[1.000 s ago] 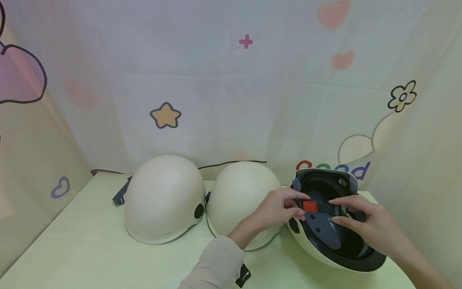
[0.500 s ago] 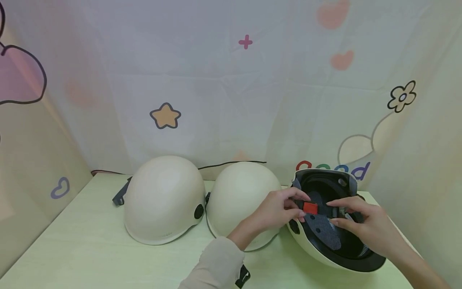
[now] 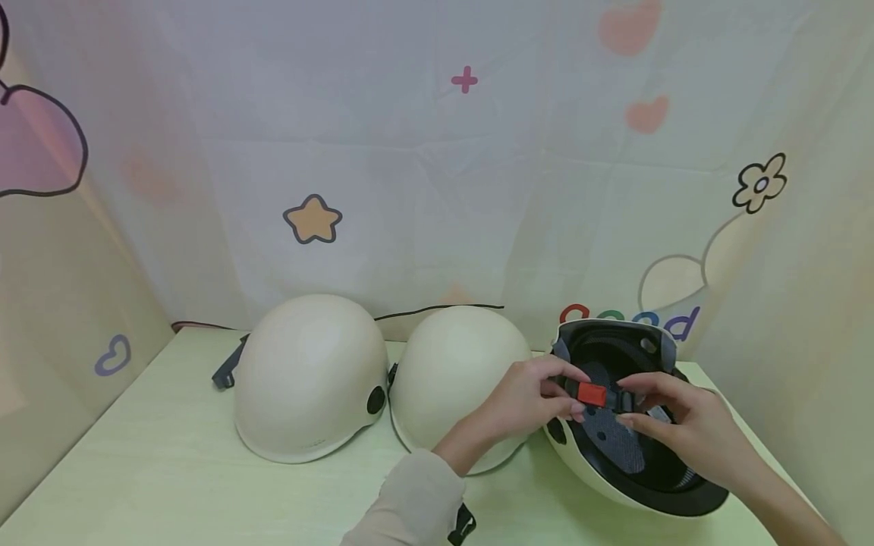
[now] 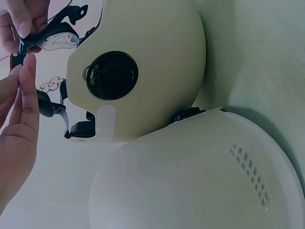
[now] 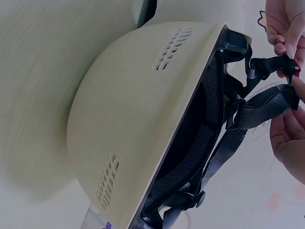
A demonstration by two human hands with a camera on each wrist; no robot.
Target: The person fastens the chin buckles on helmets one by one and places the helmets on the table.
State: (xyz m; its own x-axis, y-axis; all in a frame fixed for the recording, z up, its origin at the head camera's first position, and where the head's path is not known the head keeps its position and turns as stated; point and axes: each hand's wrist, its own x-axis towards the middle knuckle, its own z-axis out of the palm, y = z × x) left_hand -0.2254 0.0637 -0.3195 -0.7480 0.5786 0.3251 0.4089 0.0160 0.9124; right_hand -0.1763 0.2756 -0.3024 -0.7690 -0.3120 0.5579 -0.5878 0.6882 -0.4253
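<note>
Since half a second ago, the red-and-black buckle [image 3: 591, 393] has edged toward 3 o'clock in the head view, and the hands have drawn slightly closer together. Fingers of the left hand [image 3: 529, 394] pinch its red end; those of the right hand [image 3: 686, 425] are clamped on its black end, at 3 o'clock. It sits over the opening of an upturned helmet [image 3: 617, 447], at 4 o'clock on the bench [image 3: 150, 455]. Toward 9 o'clock stand the middle helmet [image 3: 457, 371] and the end helmet [image 3: 311, 379], both dome up.

From the left wrist, the hands meet at 10 o'clock; fingers cover much of the buckle, so whether its halves are fully joined is hard to tell.

From the right wrist, black straps [image 5: 264, 107] reach from the upturned helmet toward the hands at 2 o'clock.
</note>
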